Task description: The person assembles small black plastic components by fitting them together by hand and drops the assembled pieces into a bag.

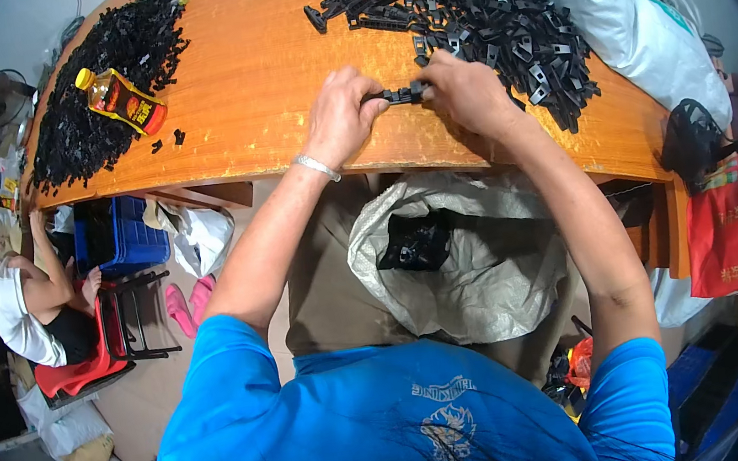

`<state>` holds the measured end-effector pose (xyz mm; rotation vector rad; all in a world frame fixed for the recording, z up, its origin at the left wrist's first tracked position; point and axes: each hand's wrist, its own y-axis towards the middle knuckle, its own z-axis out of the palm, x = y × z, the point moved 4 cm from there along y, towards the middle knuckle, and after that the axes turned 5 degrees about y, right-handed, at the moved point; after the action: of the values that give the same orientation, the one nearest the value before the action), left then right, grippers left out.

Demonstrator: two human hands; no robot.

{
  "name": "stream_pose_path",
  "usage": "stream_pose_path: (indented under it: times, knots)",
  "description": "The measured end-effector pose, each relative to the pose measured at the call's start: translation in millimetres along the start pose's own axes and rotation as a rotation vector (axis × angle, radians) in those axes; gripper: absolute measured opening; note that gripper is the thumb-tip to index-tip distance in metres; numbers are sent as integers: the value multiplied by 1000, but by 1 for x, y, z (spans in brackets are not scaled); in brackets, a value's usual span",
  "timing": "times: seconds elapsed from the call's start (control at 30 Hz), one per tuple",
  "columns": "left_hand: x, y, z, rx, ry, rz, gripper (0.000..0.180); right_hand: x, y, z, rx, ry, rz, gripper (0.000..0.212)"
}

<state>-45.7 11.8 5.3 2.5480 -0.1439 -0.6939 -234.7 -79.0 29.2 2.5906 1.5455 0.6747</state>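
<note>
Over the table's near edge, my left hand (345,113) and my right hand (470,96) pinch the two ends of a small black plastic part (401,95) held level between them. Its exact kind is too small to make out, and my fingertips cover both ends. Just beyond my right hand spreads a heap of black plastic clips (500,21), several with a rectangular hole. Longer black pieces (365,8) lie loose at the heap's left side. A silver bracelet (318,168) circles my left wrist.
A pile of tiny black parts (126,48) and a yellow-capped bottle (125,101) occupy the wooden table's (248,70) left. An open woven sack (506,296) with black pieces sits below the edge. A white bag (600,9) leans right. A person (37,299) sits left.
</note>
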Motion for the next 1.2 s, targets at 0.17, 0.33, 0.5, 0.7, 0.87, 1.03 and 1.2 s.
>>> stream_pose_path:
  times: [0.17,0.33,0.5,0.7,0.87,1.03,1.2]
  knots:
    - [3,0,1,11,-8,-4,14,1,-1,4,-84,29,61,18]
    - [-1,1,-2,-9,-30,-12,16,0,3,7,-127,38,18,17]
    - [-5,2,2,4,-43,5,16,17,8,13,-213,-29,-100,13]
    - [3,-6,-16,462,-463,8,22,40,-35,-20,267,92,39,33]
    - [12,51,-1,53,-30,-52,23,8,-19,-35,-126,-1,182,28]
    - [27,105,29,-59,266,63,31,3,25,1,-252,-178,117,14]
    - [27,121,42,-7,447,67,16,-17,36,17,-206,-247,142,8]
